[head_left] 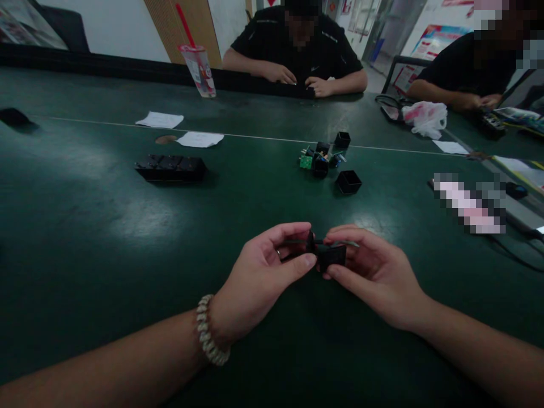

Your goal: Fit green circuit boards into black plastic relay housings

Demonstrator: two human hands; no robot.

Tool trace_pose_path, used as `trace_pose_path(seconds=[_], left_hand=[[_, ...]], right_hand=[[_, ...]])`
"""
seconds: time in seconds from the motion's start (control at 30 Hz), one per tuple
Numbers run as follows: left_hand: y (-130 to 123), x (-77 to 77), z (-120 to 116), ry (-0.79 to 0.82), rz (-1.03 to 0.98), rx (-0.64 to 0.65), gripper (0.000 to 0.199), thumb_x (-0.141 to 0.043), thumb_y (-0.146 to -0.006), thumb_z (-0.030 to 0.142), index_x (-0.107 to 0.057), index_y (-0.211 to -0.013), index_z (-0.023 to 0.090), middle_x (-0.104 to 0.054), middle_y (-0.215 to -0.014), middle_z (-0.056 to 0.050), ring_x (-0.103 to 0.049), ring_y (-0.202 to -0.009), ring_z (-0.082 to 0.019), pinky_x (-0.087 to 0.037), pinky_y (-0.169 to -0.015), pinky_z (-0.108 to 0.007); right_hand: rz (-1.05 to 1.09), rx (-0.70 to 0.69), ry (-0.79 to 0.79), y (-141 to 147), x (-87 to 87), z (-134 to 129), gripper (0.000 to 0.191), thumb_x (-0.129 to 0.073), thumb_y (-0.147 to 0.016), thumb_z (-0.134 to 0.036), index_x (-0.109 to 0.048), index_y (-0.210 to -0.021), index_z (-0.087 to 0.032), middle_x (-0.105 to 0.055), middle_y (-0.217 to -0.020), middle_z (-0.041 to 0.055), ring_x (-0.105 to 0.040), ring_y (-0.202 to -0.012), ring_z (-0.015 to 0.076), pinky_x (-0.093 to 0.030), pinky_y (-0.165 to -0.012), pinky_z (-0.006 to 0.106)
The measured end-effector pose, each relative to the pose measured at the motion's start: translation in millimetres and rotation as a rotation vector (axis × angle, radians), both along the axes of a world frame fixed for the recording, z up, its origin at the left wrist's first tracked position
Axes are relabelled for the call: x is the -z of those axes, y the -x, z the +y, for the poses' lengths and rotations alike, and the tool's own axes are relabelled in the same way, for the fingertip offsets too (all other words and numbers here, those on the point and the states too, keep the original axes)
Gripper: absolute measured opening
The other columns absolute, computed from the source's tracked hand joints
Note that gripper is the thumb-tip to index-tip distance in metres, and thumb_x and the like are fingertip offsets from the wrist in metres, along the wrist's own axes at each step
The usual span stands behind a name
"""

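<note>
"Centrally, between the two hands, what is shown?"

"A small black housing [334, 258], held above the bench [106, 272]. Its longer side appears to run left to right, from one hand toward the other, rather than away from the viewer."

"Which hand lies nearer to it?"

"Neither, clearly; they flank it. The right hand [382, 277] grips its right end, thumb low at the near corner and fingers curled behind. The left hand [259, 272] pinches a thin black part [310, 242], which stands upright at the housing's left end."

"Are the two pieces joined?"

"That cannot be told; the fingertips and the dark tone hide the junction. Both hands are narrowly closed, each on its own side."

"And the surroundings?"

"Beyond the hands, slightly to the right, rests an open black box [349, 182]; just to its left lies a cluster of parts with a green circuit board [306, 162]. A long black block [172, 169] lies farther left, well apart."
</note>
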State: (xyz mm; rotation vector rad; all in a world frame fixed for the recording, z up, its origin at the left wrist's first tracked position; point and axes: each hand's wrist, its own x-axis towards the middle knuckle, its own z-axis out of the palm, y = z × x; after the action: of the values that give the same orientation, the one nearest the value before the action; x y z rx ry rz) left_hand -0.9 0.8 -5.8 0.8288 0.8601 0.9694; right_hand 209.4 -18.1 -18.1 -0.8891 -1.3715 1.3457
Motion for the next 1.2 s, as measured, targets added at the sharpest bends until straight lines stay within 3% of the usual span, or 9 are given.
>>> trace_pose_path(seconds=[0.23,0.37,0.57,0.67,0.87,1.0,1.2], left_hand=[[-0.8,-0.6,-0.1,0.010,0.024,-0.014,0.044,-0.093,-0.075,0.013,-0.078,-0.115,0.021,-0.080,-0.115,-0.006,-0.072,-0.111,-0.024,-0.057,-0.105,-0.044],[-0.6,-0.1,-0.9,0.003,0.027,-0.009,0.042,-0.092,-0.077,0.016,-0.078,-0.117,0.022,-0.079,-0.116,-0.006,-0.072,-0.112,-0.025,-0.056,-0.107,-0.047],[-0.3,1.6,-0.9,0.001,0.032,0.012,0.044,-0.092,-0.079,0.020,-0.077,-0.121,0.022,-0.079,-0.118,-0.008,-0.073,-0.112,-0.026,-0.056,-0.107,-0.050],[0.0,2.0,-0.4,0.002,0.041,0.019,0.045,-0.092,-0.079,0.020,-0.076,-0.121,0.022,-0.080,-0.116,-0.007,-0.073,-0.111,-0.026,-0.057,-0.105,-0.048],[-1.7,1.4,-0.2,0.003,0.035,0.020,0.042,-0.092,-0.080,0.020,-0.077,-0.118,0.022,-0.081,-0.113,-0.006,-0.073,-0.108,-0.023,-0.058,-0.102,-0.043],[-1.1,1.8,-0.7,-0.007,0.039,0.020,0.041,-0.092,-0.081,0.022,-0.077,-0.119,0.022,-0.080,-0.115,-0.007,-0.073,-0.110,-0.025,-0.059,-0.101,-0.044],[0.7,2.9,-0.4,-0.014,0.052,0.043,0.041,-0.092,-0.081,0.022,-0.077,-0.119,0.023,-0.080,-0.116,-0.006,-0.073,-0.109,-0.024,-0.059,-0.100,-0.043]], right_hand=[[-0.034,0.017,0.035,0.5,-1.2,1.1,0.038,-0.087,-0.086,-0.019,-0.073,-0.118,-0.032,-0.080,-0.098,0.0028,-0.078,-0.079,0.0198,-0.070,-0.062,0.033],[-0.047,0.072,0.036,-2.6,-0.5,8.7,0.032,-0.086,-0.088,-0.021,-0.073,-0.116,-0.030,-0.081,-0.109,0.0043,-0.080,-0.076,0.0174,-0.068,-0.060,0.030],[-0.210,0.284,0.035,-23.3,3.6,53.3,0.033,-0.089,-0.083,-0.029,-0.073,-0.110,-0.023,-0.079,-0.114,0.0079,-0.080,-0.076,0.0188,-0.070,-0.065,0.034],[-0.304,0.389,-0.032,-36.0,8.8,81.0,0.034,-0.087,-0.080,-0.029,-0.074,-0.111,-0.021,-0.078,-0.106,0.0074,-0.078,-0.075,0.0196,-0.069,-0.065,0.034],[-0.541,0.499,-0.207,-51.1,20.3,120.1,0.040,-0.078,-0.082,-0.024,-0.075,-0.122,-0.023,-0.076,-0.124,0.0121,-0.078,-0.083,0.0231,-0.070,-0.074,0.040],[-0.523,0.602,-0.186,-60.3,27.4,134.7,0.051,-0.077,-0.082,-0.022,-0.070,-0.133,-0.022,-0.073,-0.130,0.0154,-0.080,-0.089,0.0272,-0.072,-0.076,0.042],[-0.472,0.474,-0.236,-68.9,34.5,139.4,0.051,-0.074,-0.089,-0.023,-0.068,-0.139,-0.027,-0.054,-0.150,0.0139,-0.076,-0.119,0.0288,-0.065,-0.107,0.046]])
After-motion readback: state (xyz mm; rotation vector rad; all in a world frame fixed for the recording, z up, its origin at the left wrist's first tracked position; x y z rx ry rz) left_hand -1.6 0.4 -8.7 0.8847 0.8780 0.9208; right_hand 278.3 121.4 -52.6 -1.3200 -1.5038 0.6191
